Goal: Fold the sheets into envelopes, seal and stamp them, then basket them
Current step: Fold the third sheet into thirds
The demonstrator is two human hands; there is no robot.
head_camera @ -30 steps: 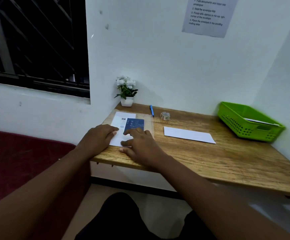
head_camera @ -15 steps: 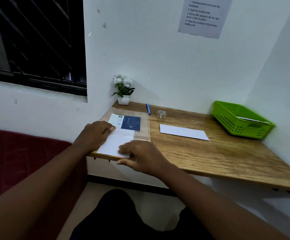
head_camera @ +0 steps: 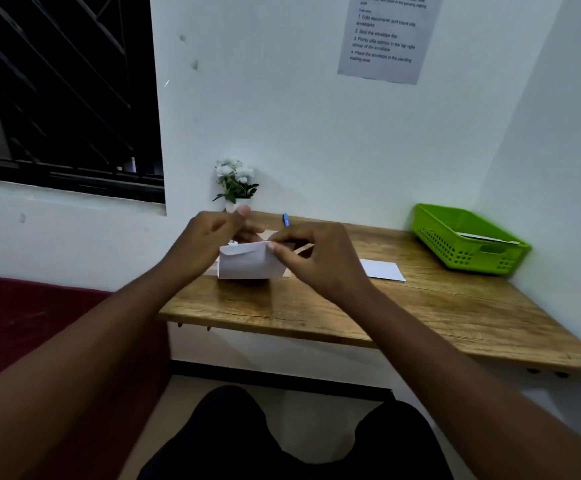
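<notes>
A white sheet (head_camera: 247, 263) is lifted off the wooden desk (head_camera: 420, 306) and bent over on itself. My left hand (head_camera: 209, 240) grips its left end and my right hand (head_camera: 317, 258) pinches its upper right corner. A white envelope (head_camera: 384, 270) lies flat on the desk to the right, partly hidden by my right hand. The green basket (head_camera: 469, 240) stands at the back right with a white paper inside. The stack of sheets under my hands is mostly hidden.
A small pot of white flowers (head_camera: 235, 183) stands against the wall behind my left hand. A blue pen (head_camera: 285, 219) lies beside it. A printed instruction sheet (head_camera: 386, 36) hangs on the wall. A dark red seat (head_camera: 22, 323) is at the left.
Both hands have lifted the white sheet off the stack and raised it above the desk, bending it over. Before, it lay flat at the desk's front edge under my hands.
</notes>
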